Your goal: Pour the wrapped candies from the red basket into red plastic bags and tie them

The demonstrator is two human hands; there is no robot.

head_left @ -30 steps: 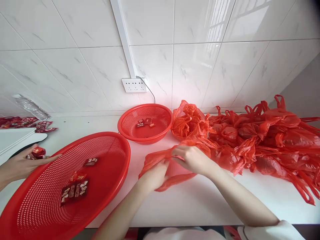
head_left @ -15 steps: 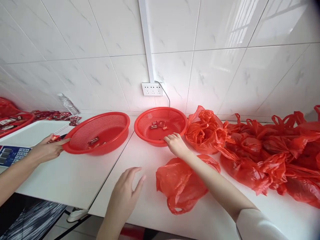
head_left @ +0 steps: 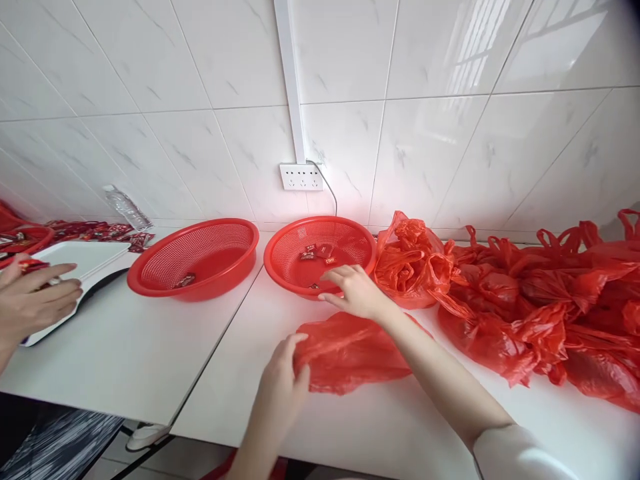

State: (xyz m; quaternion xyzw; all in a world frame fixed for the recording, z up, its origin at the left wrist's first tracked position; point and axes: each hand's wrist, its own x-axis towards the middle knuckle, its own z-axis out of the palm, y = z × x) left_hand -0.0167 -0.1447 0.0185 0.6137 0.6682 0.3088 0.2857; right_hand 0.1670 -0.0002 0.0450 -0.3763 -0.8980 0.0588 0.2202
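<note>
My left hand is at the left edge of a red plastic bag lying on the white table; thumb and fingers are apart, with bag film between or beside them. Above the bag's back edge, at the near rim of a red perforated basket, is my right hand, fingers spread and nothing seen in them. Several small red wrapped pieces lie in this basket.
Another red basket stands left of the table seam. A person's hand holds small packets over a white scale tray. Filled red bags crowd the right; a clear bottle leans at the wall.
My left hand has moved right to the bag, which has shifted and spread flatter. My right hand has opened at the basket rim. The other person's hand has left the left basket and moved left.
</note>
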